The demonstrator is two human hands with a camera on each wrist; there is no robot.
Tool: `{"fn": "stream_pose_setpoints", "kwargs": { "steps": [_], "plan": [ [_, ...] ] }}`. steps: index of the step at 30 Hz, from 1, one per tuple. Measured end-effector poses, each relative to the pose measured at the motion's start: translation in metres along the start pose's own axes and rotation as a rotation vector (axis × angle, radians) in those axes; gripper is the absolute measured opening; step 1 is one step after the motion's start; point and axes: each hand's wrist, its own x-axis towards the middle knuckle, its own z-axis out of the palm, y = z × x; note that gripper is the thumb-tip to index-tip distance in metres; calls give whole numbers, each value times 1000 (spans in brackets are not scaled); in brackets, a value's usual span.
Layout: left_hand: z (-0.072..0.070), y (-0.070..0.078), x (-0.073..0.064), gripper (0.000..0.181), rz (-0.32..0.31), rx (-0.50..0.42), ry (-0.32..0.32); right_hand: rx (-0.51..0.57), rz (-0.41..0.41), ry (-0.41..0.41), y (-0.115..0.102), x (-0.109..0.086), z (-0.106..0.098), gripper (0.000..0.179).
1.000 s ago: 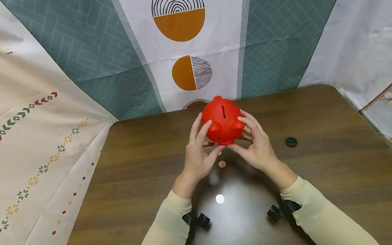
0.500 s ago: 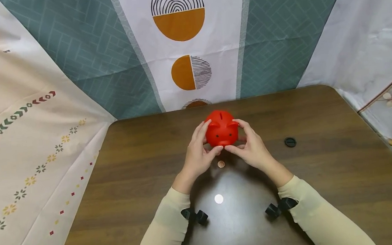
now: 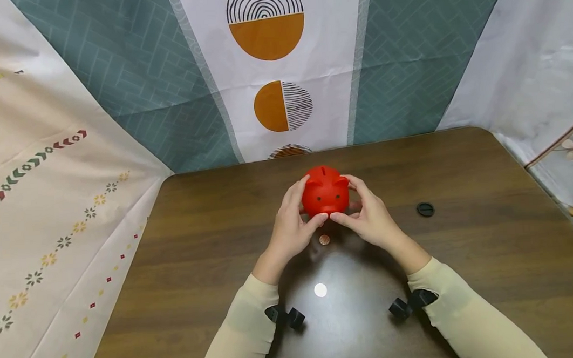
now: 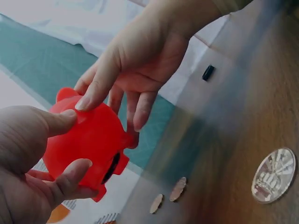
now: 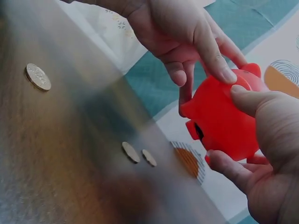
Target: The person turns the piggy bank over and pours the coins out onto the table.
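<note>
Both hands hold a red piggy bank between them, its snout and two dark eyes facing the person and its coin slot on top. My left hand grips its left side, thumb at the snout. From the other side my right hand grips it, its thumb near the left one. In the wrist views the piggy bank is off the table, and a dark round hole shows in its underside. Below it lies a copper-coloured coin; a smaller coin beside that is hidden in the head view.
A larger silver coin lies nearer the person on the wooden table. To the right lies a round black plug. Patterned cloths hang behind and beside the table. A black wrist camera sits at each wrist.
The piggy bank has come down towards the table and tipped back, so its face now shows more and its slot less. Both hands have kept their grip; the last half second shows little movement.
</note>
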Motion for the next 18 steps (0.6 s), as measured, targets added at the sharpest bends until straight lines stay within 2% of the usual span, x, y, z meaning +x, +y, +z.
{"fn": "stream_pose_setpoints", "kwargs": {
  "steps": [5,7,9,11,13,16,18],
  "plan": [
    [0,0,-3,83,1,4,12,25,5,11,2,-1,3,81],
    [1,3,-5,82,44,-11,37,31,-63,48,0,-3,2,80],
    [0,7,-5,81,121,-42,79,45,-176,110,-6,-4,1,81],
    [-1,11,-2,80,160,-64,103,46,-233,152,-9,-3,0,83],
    [-2,10,1,80,135,-57,90,69,-214,124,-13,-1,1,82],
    [-1,4,3,81,13,-13,27,82,-67,34,-9,1,4,80],
    [-1,0,4,82,-28,-3,1,93,-14,4,-6,2,6,80]
  ]
}}
